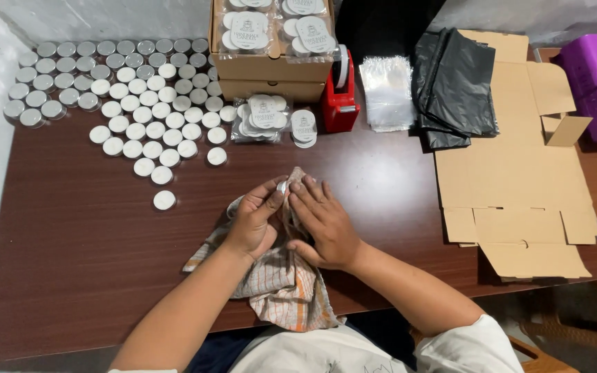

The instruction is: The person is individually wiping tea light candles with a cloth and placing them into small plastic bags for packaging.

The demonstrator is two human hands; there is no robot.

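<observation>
Both hands meet over a checked cloth [281, 280] on the brown surface [77, 242]: left hand [253, 221] and right hand [323, 224] pinch a small silver tin [282, 186] together, fingers clamped on it through the cloth. Beyond the grip lie clear packets of round white labels [264, 117]; farther beyond, stacked tan boxes [271, 72]; to its right, flattened cardboard [513, 179].

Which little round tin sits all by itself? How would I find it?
Start at the brown table and find the big crowd of tins at its far left. Follow them toward the left hand. The lone white-topped tin lies nearest, touching no other.
</observation>
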